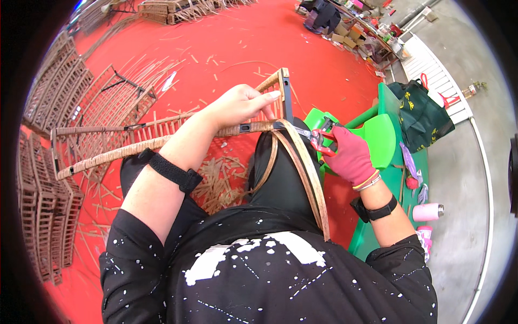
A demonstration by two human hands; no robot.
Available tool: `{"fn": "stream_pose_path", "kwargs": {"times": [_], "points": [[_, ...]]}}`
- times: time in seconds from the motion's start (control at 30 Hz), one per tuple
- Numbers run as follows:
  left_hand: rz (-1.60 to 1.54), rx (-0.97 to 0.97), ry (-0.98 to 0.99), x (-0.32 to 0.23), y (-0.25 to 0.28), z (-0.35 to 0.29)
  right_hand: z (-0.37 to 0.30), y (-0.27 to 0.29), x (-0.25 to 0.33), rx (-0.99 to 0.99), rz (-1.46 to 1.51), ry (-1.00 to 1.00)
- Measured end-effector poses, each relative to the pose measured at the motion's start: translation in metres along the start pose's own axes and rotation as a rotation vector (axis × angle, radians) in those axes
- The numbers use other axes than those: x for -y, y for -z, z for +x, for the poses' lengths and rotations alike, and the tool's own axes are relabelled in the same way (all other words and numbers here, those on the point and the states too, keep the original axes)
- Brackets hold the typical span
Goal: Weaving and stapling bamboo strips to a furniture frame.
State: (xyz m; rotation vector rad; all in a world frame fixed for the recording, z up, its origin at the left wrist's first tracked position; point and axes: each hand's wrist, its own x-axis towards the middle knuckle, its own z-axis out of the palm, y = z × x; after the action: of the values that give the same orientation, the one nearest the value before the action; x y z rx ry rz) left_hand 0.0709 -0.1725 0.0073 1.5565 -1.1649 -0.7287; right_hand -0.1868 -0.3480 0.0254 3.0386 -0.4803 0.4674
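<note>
A long frame (145, 144), wrapped in tan rattan-like strips over dark metal, lies across my lap. My left hand (245, 105) is bare and closes on it near its right end, index finger stretched along it and thumb down by the wrapped rail. My right hand (349, 156), in a pinkish-red glove, grips red-handled shears (319, 139) whose metal jaws point left at the frame's corner. Loose tan strips (307, 178) loop from that corner over my right thigh toward my shirt. The jaws' tips are partly hidden by the strips.
More wrapped frames (59, 86) are stacked at left. Strip scraps (216, 183) litter the red floor (216, 48). A bright green chair (377, 141) stands beside my right hand, by a green bench (418, 167) with a dark green bag (426, 116) and pink bottle (426, 212).
</note>
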Motion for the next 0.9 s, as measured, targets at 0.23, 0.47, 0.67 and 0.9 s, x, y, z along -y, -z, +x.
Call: {"fn": "stream_pose_path", "kwargs": {"times": [0.23, 0.47, 0.67, 0.9], "points": [[0.025, 0.040, -0.019, -0.006, 0.003, -0.001, 0.021, 0.000, 0.008, 0.113, -0.016, 0.059], [0.084, 0.133, 0.046, -0.012, 0.006, -0.004, 0.040, 0.007, -0.004, 0.072, -0.133, 0.172], [-0.005, 0.126, 0.094, -0.002, 0.004, 0.002, 0.050, 0.009, -0.011, 0.008, -0.101, 0.250], [-0.034, 0.050, 0.011, -0.001, 0.003, 0.001, 0.037, -0.008, -0.014, -0.074, -0.050, 0.178]]}}
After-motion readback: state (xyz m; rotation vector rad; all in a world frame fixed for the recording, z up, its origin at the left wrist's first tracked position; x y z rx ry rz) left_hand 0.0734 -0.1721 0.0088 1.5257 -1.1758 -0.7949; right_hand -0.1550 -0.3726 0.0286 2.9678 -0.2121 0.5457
